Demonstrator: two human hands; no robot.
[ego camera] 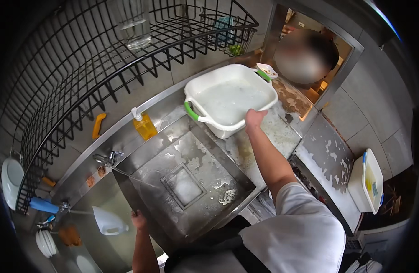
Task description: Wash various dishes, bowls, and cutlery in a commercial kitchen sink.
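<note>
A white plastic basin (230, 128) with green handles holds cloudy, soapy water and stands on the wet steel counter right of the empty-looking sink bowl. My right hand (255, 120) grips its near rim, thumb out along the edge. The steel sink bowl (209, 163) in the middle has suds over its square drain recess. At its left, my left hand (139, 220) is at the divider (125, 191) between the two bowls. A small dark spot shows at its fingertips; whether it holds something is unclear. A translucent plastic jug (108, 221) lies in the water-filled left bowl.
Overhead hangs a black wire rack (93, 68) with a clear container (136, 34). A pump bottle of yellow liquid (146, 127) and a faucet (110, 158) stand along the back ledge. A second white basin (358, 186) is at right. Through the hatch a person (305, 58) is visible.
</note>
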